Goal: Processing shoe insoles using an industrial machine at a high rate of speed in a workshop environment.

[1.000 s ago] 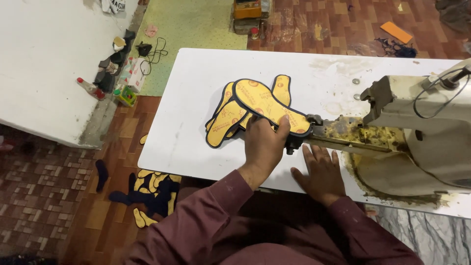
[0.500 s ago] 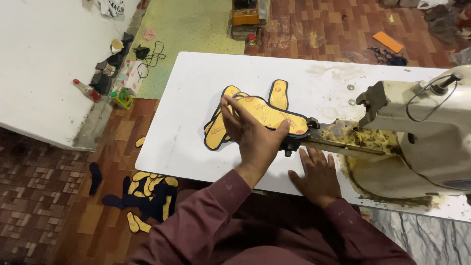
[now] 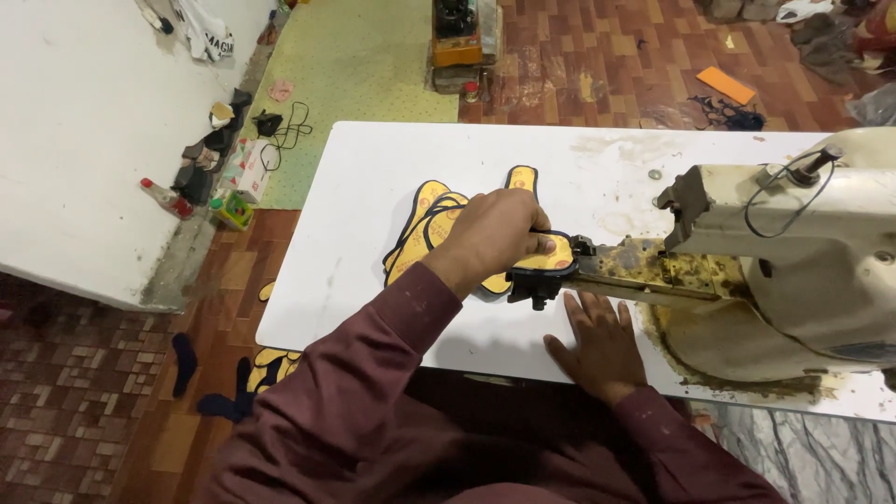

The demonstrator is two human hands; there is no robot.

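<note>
Two hands are seen, the left hand (image 3: 492,238) and right hand (image 3: 597,341). One sewing machine (image 3: 784,271) is counted on one white table (image 3: 355,233). Roughly four or five yellow insoles (image 3: 425,229) are stacked there; the exact number cannot be told. One bottle (image 3: 165,198) is seen on the floor

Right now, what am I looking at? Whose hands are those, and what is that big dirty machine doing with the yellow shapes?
The picture comes from a camera worn on a person's head, looking down, so the two hands are that person's own. The big cream machine looks like a sewing machine with a long arm, standing on a white table. It is smeared with yellowish grime. On the table lies a pile of flat yellow shapes with black edges, shaped like shoe soles. The left hand presses on one yellow piece at the tip of the machine's arm. The right hand rests flat on the table, holding nothing. More yellow pieces lie on the floor.
</note>
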